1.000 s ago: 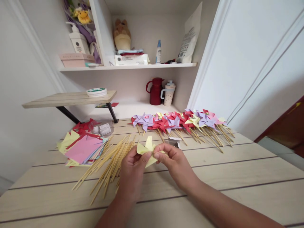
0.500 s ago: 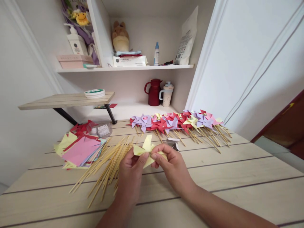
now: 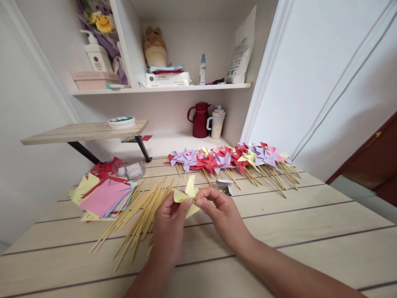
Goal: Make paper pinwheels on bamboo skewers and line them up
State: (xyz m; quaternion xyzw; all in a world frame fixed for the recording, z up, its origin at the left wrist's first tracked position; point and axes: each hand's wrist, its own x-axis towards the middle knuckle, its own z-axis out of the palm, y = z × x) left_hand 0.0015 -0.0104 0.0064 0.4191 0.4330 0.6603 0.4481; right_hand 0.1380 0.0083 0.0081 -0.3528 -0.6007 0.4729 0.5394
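Note:
A yellow paper pinwheel point(image 3: 187, 193) is held up just above the wooden table point(image 3: 310, 231) between both hands. My left hand point(image 3: 169, 223) grips it from the left with thumb and fingers. Pinching at the pinwheel's centre from the right is my right hand point(image 3: 221, 213). A loose pile of bamboo skewers point(image 3: 139, 215) lies on the table just left of my left hand. A small silvery box point(image 3: 225, 187) sits right behind my right hand.
A row of finished pinwheels point(image 3: 229, 159) on sticks lies at the back. Stacked coloured paper squares point(image 3: 104, 194) and a clear small container point(image 3: 130, 169) are at the left. Behind stand a red jug point(image 3: 198, 120), a cup point(image 3: 216, 122), a low wooden shelf point(image 3: 87, 130) and wall shelves.
Both hands with the yellow pinwheel have shifted slightly up and away; the view has drifted a little. The grip looks the same.

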